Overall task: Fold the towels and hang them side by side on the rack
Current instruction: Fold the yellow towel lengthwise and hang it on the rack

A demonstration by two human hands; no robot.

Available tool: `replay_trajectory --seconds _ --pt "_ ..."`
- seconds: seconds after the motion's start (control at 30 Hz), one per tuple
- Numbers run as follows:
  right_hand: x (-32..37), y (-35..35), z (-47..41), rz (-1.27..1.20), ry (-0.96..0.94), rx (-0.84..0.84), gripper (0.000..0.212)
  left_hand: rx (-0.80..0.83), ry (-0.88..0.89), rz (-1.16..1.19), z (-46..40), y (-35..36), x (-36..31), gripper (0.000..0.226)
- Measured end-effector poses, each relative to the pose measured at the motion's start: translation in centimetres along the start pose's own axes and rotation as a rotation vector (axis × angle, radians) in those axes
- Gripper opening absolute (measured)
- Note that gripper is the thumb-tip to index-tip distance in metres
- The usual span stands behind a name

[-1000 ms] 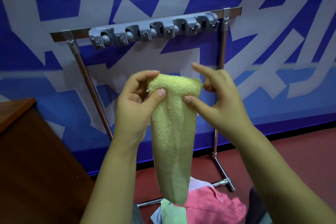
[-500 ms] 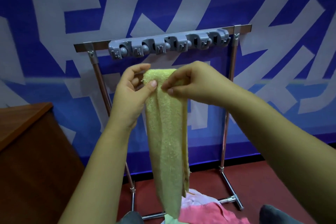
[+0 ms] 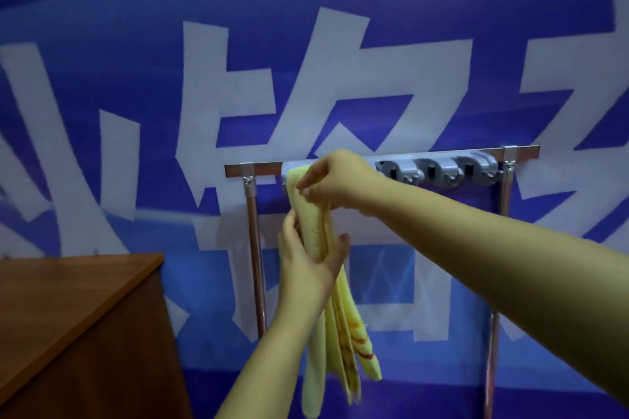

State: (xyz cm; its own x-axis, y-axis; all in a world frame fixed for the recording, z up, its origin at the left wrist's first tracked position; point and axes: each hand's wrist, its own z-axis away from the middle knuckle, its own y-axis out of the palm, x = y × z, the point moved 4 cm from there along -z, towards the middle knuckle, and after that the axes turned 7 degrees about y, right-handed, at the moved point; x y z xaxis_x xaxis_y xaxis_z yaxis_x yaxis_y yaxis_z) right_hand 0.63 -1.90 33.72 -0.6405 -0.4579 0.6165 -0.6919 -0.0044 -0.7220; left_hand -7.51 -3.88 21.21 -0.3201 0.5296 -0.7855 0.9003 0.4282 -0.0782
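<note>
Nearest to you, your left hand [image 3: 308, 257] grips the yellow towel [image 3: 318, 235] around its gathered middle, fingers and thumb curled about the bunched cloth, forearm rising from the bottom edge of the view. Below that grip the towel's loose layers hang down freely, with reddish stripes showing near the lower ends. At near left stands a brown wooden cabinet [image 3: 78, 309], well apart from the towel. Farther on, your right hand [image 3: 335, 180] pinches the towel's top end between curled fingers and thumb, holding it up against the left end of the grey clip strip [image 3: 439, 170] on the rack [image 3: 253, 169]. Whether the top of the towel is caught in a clip cannot be told; your hand covers that spot. Three grey clips to the right of your hand are in view. The rack's top bar runs left to right on two upright metal posts. Farthest back, a blue wall banner [image 3: 136, 44] carries large pale characters.
</note>
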Motion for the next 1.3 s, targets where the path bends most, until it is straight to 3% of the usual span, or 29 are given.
replay_trajectory --seconds 0.1,0.27,0.37,0.53,0.7,0.83,1.03,1.3 --pt "2.0 0.6 -2.5 -0.074 -0.001 -0.005 0.019 -0.071 0.034 -0.105 -2.8 -0.6 0.7 0.089" --pt "4.9 0.7 -6.2 -0.179 -0.043 -0.031 0.02 -0.228 0.125 -0.299 -7.1 -3.4 1.7 0.063" --pt "5.6 -0.2 -8.3 -0.167 -0.056 -0.121 0.023 -0.241 0.129 -0.48 -10.0 -5.2 2.2 0.049" --pt "3.3 -3.0 -10.5 -0.333 0.034 -0.262 0.023 -0.063 0.167 -0.696 -13.5 -6.6 1.4 0.025" --pt "-2.6 -4.6 -10.3 -0.615 0.22 -0.279 0.027 0.252 0.202 -0.768 -15.7 -5.1 1.0 0.03" --pt "-7.6 -3.8 -8.0 -0.724 0.331 -0.185 0.043 0.45 0.213 -0.802 -16.0 -4.3 1.1 0.041" --pt "-12.1 0.7 -4.4 -0.974 0.471 -0.062 0.033 0.653 0.133 -0.715 -15.6 -4.7 -0.3 0.051" --pt "-13.2 8.9 -2.1 -1.407 0.655 0.042 0.03 0.746 0.117 -0.843 -15.7 -4.3 -2.2 0.048"
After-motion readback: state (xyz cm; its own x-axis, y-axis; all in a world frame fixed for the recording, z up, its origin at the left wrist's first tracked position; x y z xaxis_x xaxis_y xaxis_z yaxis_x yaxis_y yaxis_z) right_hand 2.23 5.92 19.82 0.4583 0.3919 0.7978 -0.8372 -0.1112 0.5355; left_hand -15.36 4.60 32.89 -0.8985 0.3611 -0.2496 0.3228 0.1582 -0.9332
